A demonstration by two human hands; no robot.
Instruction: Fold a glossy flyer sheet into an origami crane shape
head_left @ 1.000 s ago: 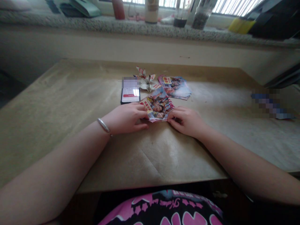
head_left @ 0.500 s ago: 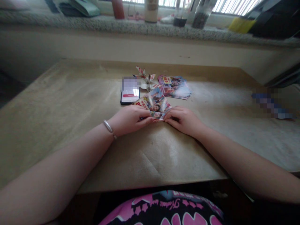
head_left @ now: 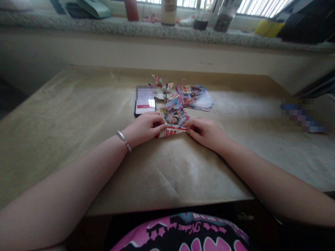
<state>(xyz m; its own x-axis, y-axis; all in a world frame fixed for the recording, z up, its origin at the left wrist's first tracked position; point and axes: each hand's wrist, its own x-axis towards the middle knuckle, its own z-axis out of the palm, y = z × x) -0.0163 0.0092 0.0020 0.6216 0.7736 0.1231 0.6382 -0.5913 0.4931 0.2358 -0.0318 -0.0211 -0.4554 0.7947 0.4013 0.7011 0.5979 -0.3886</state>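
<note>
We are holding a glossy, multicoloured printed paper sheet (head_left: 174, 116) at the middle of a beige, smooth-topped table (head_left: 125, 181), a white, red-lettered folded strip (head_left: 173, 131) running along its near edge. Our left hand (head_left: 149, 128), wearing a silver metal bangle (head_left: 121, 136), is pinching the strip near its left end between thumb and fingers. Our right hand (head_left: 206, 133) is pinching the right end, thumb and forefinger closing at the corner, the other fingers curling in. A dark-edged rectangular phone (head_left: 145, 109) is lying just beyond our left hand. To its right, a pointed, white-and-red folded paper shape (head_left: 164, 94) is sitting, and farther right a fanned stack of blue-and-pink printed leaflets (head_left: 197, 98) is lying.
</note>
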